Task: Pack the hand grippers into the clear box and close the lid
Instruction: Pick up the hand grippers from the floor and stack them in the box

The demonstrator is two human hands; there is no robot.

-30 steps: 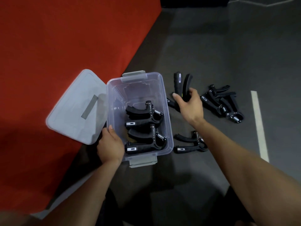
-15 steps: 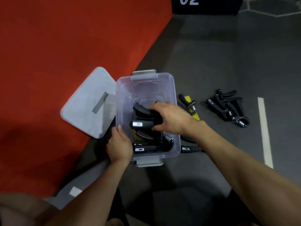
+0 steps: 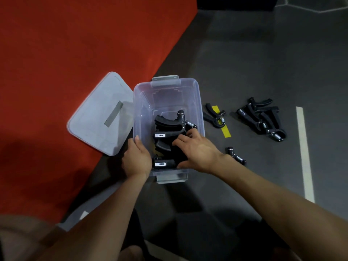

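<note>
Hand grippers point(image 3: 170, 129) stacked black inside the clear box point(image 3: 196, 102), handles running left to right, springs toward the right wall, far half of the box bare. Right hand point(image 3: 195, 151) reaching down into the box, fingers curled on the stacked grippers, apparently settling one in place; firmness of the hold hard to tell. Left hand point(image 3: 136, 159) gripping the box's left rim near the front corner, thumb hooked over the edge, steadying it. Outside, on the dark floor point(image 3: 244, 53) to the right of the box: one loose gripper point(image 3: 214, 117) lying across a yellow tape strip point(image 3: 222, 122), a pile of several more point(image 3: 263, 119) further right, and one point(image 3: 236, 156) just beyond the right wrist. All lying on the right hand's side, so likely next within its reach. Lid point(image 3: 101, 113) off, resting flat to the left of the box, partly on the red mat point(image 3: 75, 44), nearest the left hand. Packing judged under way, closing not yet begun.
</note>
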